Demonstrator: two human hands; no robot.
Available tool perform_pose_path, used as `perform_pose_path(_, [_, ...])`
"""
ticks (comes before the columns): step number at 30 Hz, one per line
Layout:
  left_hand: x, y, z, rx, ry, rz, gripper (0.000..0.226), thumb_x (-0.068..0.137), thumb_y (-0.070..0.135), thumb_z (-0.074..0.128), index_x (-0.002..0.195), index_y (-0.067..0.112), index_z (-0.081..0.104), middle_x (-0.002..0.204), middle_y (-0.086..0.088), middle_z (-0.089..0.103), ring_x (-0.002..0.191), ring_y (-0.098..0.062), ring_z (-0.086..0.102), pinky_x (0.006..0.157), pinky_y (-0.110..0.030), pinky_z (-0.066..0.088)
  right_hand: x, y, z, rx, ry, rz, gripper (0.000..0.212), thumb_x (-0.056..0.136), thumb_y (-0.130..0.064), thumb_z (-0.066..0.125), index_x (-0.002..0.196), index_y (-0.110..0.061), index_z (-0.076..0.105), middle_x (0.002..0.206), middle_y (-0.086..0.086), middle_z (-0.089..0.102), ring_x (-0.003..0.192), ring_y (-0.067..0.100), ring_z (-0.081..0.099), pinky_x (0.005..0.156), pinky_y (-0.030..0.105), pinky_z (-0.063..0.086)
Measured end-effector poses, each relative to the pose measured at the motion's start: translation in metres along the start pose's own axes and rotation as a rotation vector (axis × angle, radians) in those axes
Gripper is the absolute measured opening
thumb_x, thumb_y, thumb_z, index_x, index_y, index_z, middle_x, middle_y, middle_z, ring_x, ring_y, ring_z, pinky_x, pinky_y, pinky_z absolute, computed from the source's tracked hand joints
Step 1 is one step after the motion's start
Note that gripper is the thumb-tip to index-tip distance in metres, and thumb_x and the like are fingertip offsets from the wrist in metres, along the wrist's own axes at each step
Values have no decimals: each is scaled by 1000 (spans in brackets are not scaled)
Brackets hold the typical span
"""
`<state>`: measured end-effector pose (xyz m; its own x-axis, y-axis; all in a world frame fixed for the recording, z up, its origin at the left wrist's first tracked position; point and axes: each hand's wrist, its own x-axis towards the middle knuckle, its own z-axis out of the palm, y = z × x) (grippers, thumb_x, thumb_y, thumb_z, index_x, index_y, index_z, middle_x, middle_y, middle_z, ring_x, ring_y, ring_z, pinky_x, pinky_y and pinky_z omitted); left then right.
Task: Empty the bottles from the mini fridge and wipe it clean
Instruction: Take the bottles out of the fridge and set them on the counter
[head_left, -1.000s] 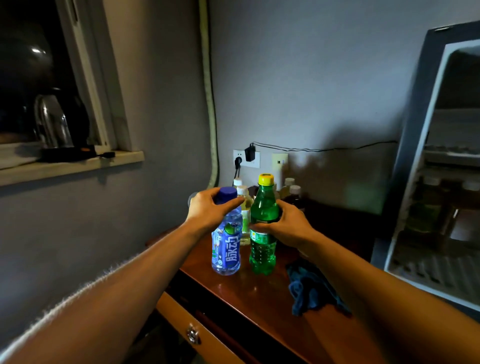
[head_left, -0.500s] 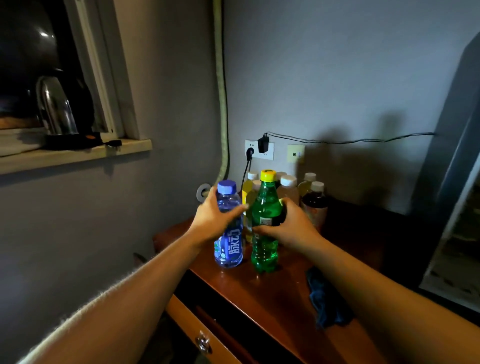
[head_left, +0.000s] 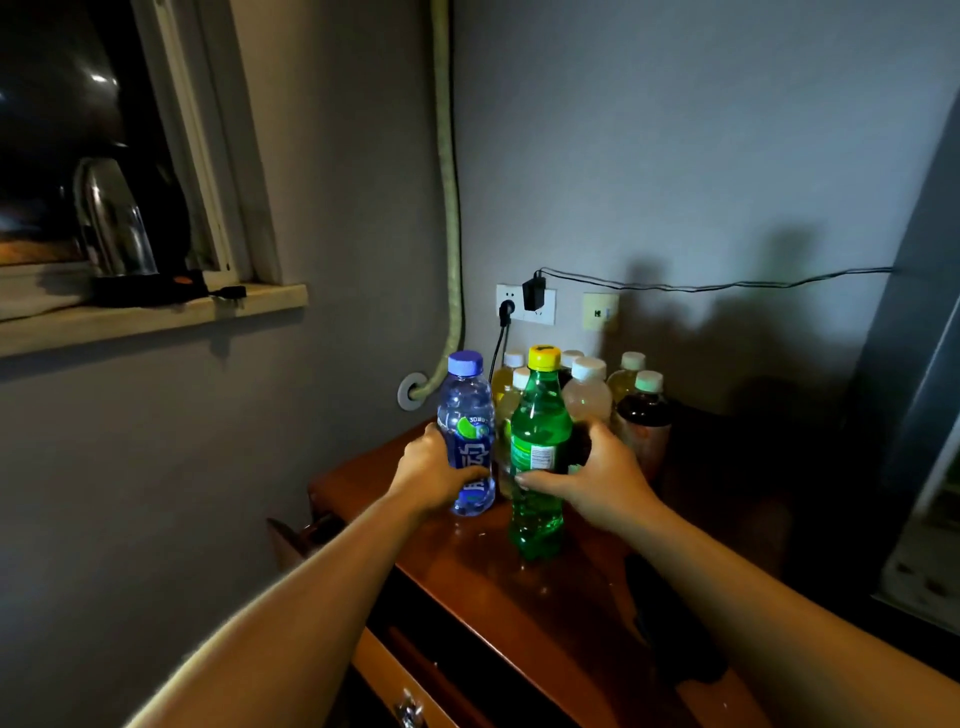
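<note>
Head cam, center frame: left hand (head_left: 434, 475) is wrapped around the blue bottle (head_left: 467, 441), right hand (head_left: 597, 475) is gripping the green bottle (head_left: 537, 457) with the yellow cap. Both bottles are upright on the wooden cabinet top (head_left: 488, 577), right in front of a cluster of white-capped bottles (head_left: 613, 400). A dark cloth (head_left: 670, 623) lies lower right, and the fridge edge (head_left: 930, 467) shows at far right.
</note>
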<state>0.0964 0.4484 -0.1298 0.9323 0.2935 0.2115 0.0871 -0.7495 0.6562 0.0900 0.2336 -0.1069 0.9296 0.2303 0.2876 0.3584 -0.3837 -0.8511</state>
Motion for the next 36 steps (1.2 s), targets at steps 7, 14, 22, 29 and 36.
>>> perform_pose_path(7, [24,8,14,46,-13,-42,69,75,39,79,125,6,43,120,-14,61,109,-31,61,90,-40,53,6,2,1,6,-21,-14,57,58,-35,91,104,-24,58,96,-15,65,89,0,62,65,11,43])
perform_pose_path(14, [22,11,17,150,-23,-98,69,83,41,71,126,0,35,126,-19,55,116,-36,55,91,-42,48,4,1,7,2,-28,-49,50,66,-37,86,108,-26,61,96,-16,67,88,-6,63,66,7,44])
perform_pose_path(22, [-25,4,-4,-75,265,166,18,75,16,54,91,15,46,93,-2,58,91,-31,57,72,-35,41,6,-15,38,-151,39,-50,49,68,-40,83,110,-25,62,109,-7,68,102,11,63,85,23,47])
perform_pose_path(29, [-52,9,-21,1,133,398,47,71,39,64,111,27,42,100,11,58,83,-10,60,70,-34,52,7,-29,44,-252,47,0,42,76,-32,79,104,-20,49,99,-6,61,97,15,61,70,19,39])
perform_pose_path(36, [-58,20,-20,217,202,338,39,79,46,66,99,26,38,90,12,52,82,-15,59,63,-30,45,1,-35,32,-339,-63,14,43,82,-32,69,118,-20,51,118,1,61,107,19,58,77,27,45])
